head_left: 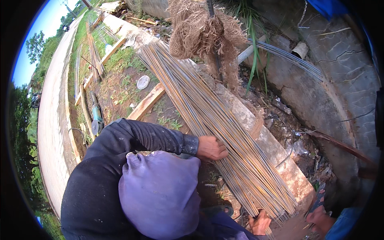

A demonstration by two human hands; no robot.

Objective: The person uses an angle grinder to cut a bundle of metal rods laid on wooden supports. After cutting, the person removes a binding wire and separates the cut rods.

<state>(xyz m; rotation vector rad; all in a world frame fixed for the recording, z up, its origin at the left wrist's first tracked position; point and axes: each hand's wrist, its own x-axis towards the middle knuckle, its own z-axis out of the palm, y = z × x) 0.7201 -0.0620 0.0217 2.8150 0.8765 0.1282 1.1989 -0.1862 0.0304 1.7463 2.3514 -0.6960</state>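
Note:
Neither of my hands can be made out. A co-worker in a purple head covering (160, 196) and dark jacket bends over a long bundle of thin metal rods (224, 132). The co-worker's closed hand (212, 148) rests on the bundle's near-left side. Another hand (260, 222) closes around rod ends by the lower edge; its arm is hidden, and it seems to be the co-worker's other hand. The rods are grey and rusty brown, lying lengthwise from far left to near right. At the lower right is a sandalled foot (318, 214) below blue jeans (348, 224).
A low concrete ledge (296, 172) runs alongside the rods, with a rubbish-strewn ditch beyond it. Burlap (200, 32) hangs on an upright bar. Wooden beams (148, 102), an angle grinder (96, 116) and a white lid (143, 82) lie left, towards a pale road (58, 92).

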